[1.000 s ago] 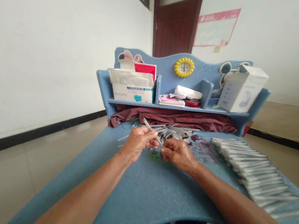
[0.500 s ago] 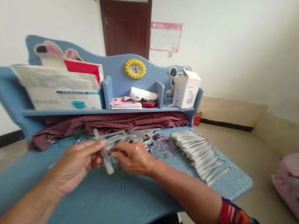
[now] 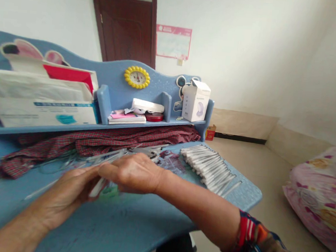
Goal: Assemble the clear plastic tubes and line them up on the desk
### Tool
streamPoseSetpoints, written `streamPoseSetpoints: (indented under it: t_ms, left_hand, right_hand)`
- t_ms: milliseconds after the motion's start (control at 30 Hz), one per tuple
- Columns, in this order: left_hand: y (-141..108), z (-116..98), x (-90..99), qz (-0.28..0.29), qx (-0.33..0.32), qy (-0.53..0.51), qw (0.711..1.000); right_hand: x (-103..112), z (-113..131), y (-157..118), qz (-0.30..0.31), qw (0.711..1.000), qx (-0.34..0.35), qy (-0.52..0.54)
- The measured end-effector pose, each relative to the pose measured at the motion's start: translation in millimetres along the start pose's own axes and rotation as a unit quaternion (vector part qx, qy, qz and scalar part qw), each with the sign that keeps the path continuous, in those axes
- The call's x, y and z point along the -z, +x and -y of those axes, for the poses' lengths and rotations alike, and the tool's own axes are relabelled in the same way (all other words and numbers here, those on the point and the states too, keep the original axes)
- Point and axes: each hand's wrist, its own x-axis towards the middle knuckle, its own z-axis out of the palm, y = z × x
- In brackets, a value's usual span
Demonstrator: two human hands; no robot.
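A slim clear plastic tube (image 3: 96, 189) with a whitish lower end is gripped in my left hand (image 3: 72, 190), low over the blue desk. Closed fingers of my right hand (image 3: 134, 173) press against the left fingertips at the tube's upper part. Whatever the right fingers pinch is hidden behind them. Just beyond both hands lies a loose pile of clear thin pieces and small black parts (image 3: 153, 153). To the right, several similar tubes with dark ends (image 3: 205, 166) lie side by side in a slanting row.
The blue desk (image 3: 124, 220) has a raised shelf holding a mask box (image 3: 51, 112), notebooks (image 3: 127, 118), a red round tin (image 3: 154, 117) and a white carton (image 3: 196, 101). Checked cloth (image 3: 96, 141) lies under the shelf. A floral pink bundle (image 3: 321, 194) stands far right.
My right hand has moved left onto the tube and meets my left hand, covering the tube's upper part. The camera view has turned slightly right.
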Motion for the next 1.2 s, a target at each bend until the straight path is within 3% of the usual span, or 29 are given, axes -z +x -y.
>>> streamPoseSetpoints:
  t_ms: [67,233,400,500,733,1033,1200]
  left_hand:
    - [0.8,1.9,2.9,0.053,0.006,-0.003,0.999]
    - [0.0,3.1,7.6,0.06,-0.002,0.051,0.997]
    - [-2.0,6.7,5.4,0.096,-0.046,0.097,0.99]
    - [-3.1,8.2,1.9,0.105,-0.044,0.117,0.987]
    - [-4.3,6.0,-1.5,0.097,-0.028,0.133,0.986]
    - [-7.1,7.4,2.4,0.087,-0.034,0.111,0.989]
    - [-3.7,10.2,10.1,0.074,-0.042,0.102,0.991]
  right_hand:
    - [16.1,-8.8,-7.4,0.038,0.998,-0.042,-0.007]
    - [52.3,-28.3,-67.5,0.149,0.979,-0.131,-0.056]
    - [65.5,-41.8,-153.4,0.32,0.907,-0.246,-0.117]
    - [61.1,-45.6,-187.7,0.369,0.878,-0.279,-0.118]
    - [41.5,-50.5,-210.5,0.385,0.864,-0.308,-0.098]
    - [23.3,-53.6,-226.1,0.345,0.875,-0.336,-0.052]
    - [23.9,-51.7,-228.4,0.314,0.88,-0.355,-0.015]
